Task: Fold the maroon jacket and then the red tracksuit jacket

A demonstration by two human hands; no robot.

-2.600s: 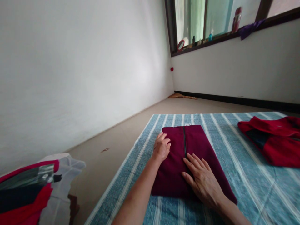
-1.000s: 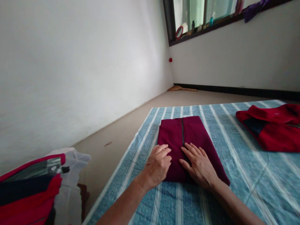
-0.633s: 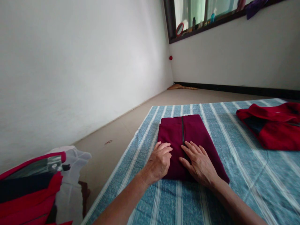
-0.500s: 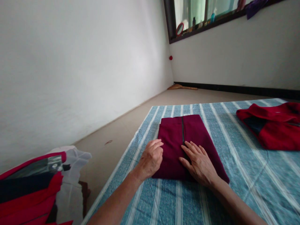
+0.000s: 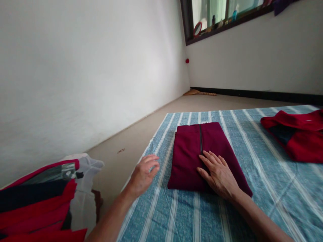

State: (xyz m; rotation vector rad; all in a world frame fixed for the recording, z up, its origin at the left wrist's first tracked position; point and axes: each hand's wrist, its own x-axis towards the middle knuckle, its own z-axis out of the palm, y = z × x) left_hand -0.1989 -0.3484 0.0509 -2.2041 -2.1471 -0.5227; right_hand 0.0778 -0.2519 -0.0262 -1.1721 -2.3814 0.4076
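One hand (image 5: 220,174) on maroon fabric (image 5: 188,158)

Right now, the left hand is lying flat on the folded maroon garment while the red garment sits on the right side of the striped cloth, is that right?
Not quite: the head view shows the right hand lying on the folded maroon garment; the red garment is where you say.

Matt cloth, glossy plastic
The maroon garment (image 5: 185,164) is smooth, matt cloth; under it, the striped sheet (image 5: 254,188) is lightly creased cloth. Left of the garment, a clear plastic strip (image 5: 69,170) looks glossy.
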